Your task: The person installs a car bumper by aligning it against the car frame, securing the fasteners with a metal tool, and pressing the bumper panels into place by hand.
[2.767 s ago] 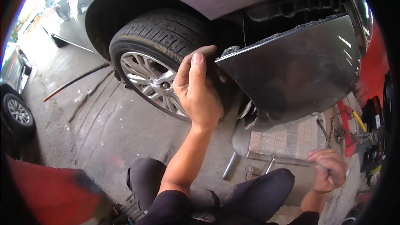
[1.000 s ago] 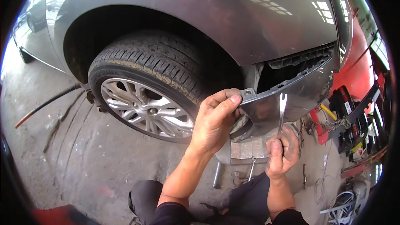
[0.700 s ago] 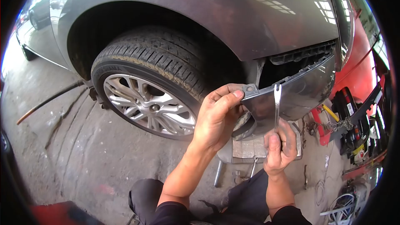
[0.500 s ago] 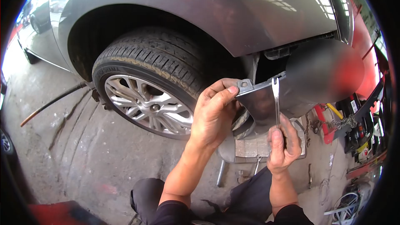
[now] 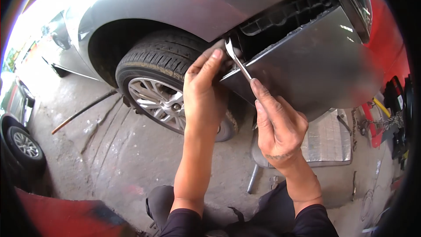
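My right hand [image 5: 280, 125] grips a slim metal fork-tipped pry tool [image 5: 240, 66], its index finger stretched along the shaft. The two-pronged tip points up and left, beside the thumb of my left hand [image 5: 204, 79]. That hand is closed at the lower corner of the grey fender [image 5: 184, 11], close to the loose corner of the dark grey bumper cover [image 5: 298, 61]. What its fingers pinch is hidden. A gap between fender and bumper cover shows a black plastic bracket [image 5: 285, 15].
The front wheel [image 5: 164, 101] stands left of my hands. On the concrete floor are a silvery padded mat [image 5: 326, 138], a metal tube [image 5: 253, 180] and a long rod [image 5: 83, 112]. A red jack-like frame with a chain [image 5: 381, 123] is at right; another car's wheel [image 5: 26, 145] is at left.
My right hand has raised the tool up and left to my left hand. My left hand has moved up to the fender corner. More of the bumper cover and the bracket gap shows.
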{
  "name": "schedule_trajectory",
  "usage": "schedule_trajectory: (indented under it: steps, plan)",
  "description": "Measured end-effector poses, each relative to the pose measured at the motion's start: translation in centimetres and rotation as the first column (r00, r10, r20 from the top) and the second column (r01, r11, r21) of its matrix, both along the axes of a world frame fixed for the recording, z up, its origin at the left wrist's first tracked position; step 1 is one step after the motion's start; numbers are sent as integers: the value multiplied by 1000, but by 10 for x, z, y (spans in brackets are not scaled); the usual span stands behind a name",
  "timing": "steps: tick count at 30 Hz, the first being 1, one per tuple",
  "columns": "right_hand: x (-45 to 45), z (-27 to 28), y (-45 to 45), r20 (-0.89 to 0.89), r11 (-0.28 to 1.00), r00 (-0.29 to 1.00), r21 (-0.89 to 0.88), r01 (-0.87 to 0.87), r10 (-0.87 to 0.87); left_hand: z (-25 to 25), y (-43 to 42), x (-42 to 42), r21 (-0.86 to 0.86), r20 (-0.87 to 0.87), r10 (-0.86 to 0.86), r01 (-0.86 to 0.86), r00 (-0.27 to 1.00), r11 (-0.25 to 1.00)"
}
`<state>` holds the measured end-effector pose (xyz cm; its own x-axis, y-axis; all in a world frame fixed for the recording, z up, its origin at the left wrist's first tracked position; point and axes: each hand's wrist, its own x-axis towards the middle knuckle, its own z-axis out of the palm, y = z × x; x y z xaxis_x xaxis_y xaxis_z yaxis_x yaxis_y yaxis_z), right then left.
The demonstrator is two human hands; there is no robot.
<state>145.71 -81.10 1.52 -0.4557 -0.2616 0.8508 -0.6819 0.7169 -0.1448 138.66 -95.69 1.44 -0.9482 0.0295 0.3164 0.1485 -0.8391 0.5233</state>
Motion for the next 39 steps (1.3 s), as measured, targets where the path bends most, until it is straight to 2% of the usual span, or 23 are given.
schedule_trajectory:
  steps: [3, 6, 8, 11, 14, 15, 19, 22, 26, 32, 39]
  plan:
    - [2, 1, 1, -24, 999, 999, 39, 29, -28, 7, 3, -3, 10, 44, 23, -23, 999, 1000]
    - [5, 3, -1, -34, 994, 997, 71, 78, -76, 2, 5, -12, 7, 13, 28, -28, 1000, 1000]
    - [5, 4, -2, -36, 992, 995, 85, 94, -91, 6, 7, -12, 53, 51, -28, 25, 998, 998]
    - [10, 10, 2, -29, 992, 995, 80, 102, -100, 6, 7, -12, 86, 12, -92, 90, 996, 992]
    - [13, 10, 9, -21, 992, 995, 81, 97, -96, 6, 11, -12, 132, 43, -52, 46, 998, 990]
    - [15, 11, 10, 5, 992, 996, 91, 86, -87, 1, 11, -17, 146, 10, -83, 80, 997, 986]
    - [10, 8, 9, -3, 990, 999, 129, 51, -51, -5, 16, -22, 74, -60, -11, 16, 998, 997]
    - [6, 4, 7, -39, 992, 999, 117, 43, -39, -6, 16, -20, 122, -100, -49, 61, 994, 991]
    - [0, 1, 6, -84, 994, 996, 98, 39, -31, -9, 14, -27, 88, -60, -14, 19, 998, 996]
    - [-6, -5, 3, -89, 994, 996, 105, 32, -23, -9, 16, -22, 153, -127, -24, 43, 992, 987]
    - [-11, -3, 3, -139, 992, 990, 120, 45, -29, -5, 18, -16, 145, -79, 52, -40, 995, 989]
